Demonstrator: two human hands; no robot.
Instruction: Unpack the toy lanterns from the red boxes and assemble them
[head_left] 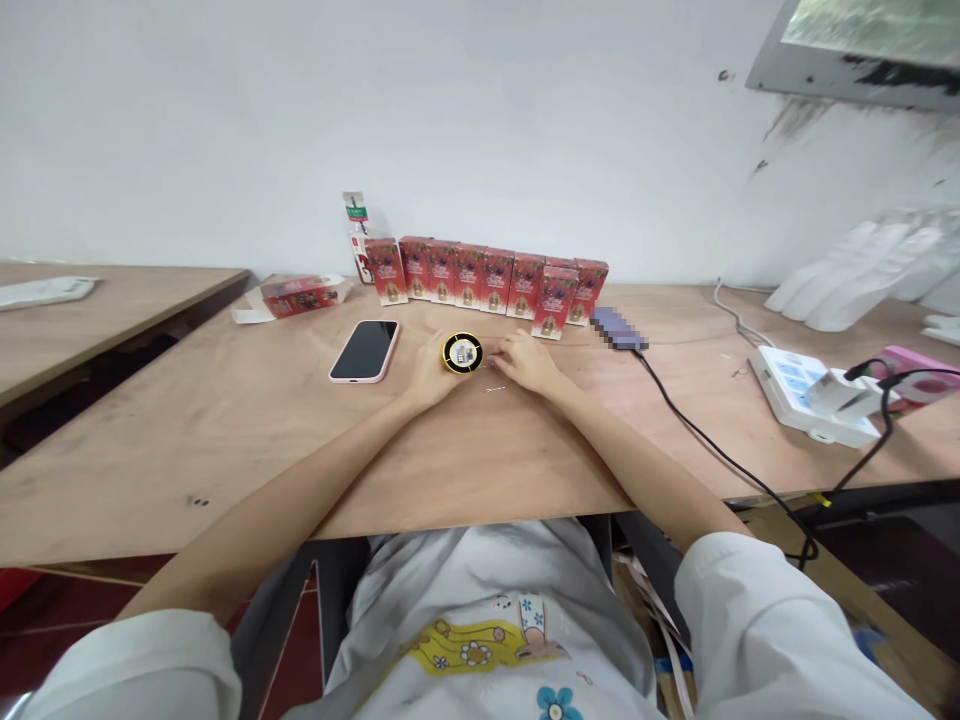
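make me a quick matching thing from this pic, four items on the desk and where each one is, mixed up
1. yellow-rimmed disc
2. pink-edged phone
3. white power strip
4. upright red boxes

A. lined up near the wall
B. lying flat, left of the left hand
C. in the left hand
D. right of the right hand

Pairs: 1-C, 2-B, 3-D, 4-A

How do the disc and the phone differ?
The disc is round; the phone is a rounded rectangle. The disc looks smaller than the phone. The disc has yellow trim and a pale centre; the phone has a pink edge. The left hand holds the disc; the phone lies untouched. Both show black.
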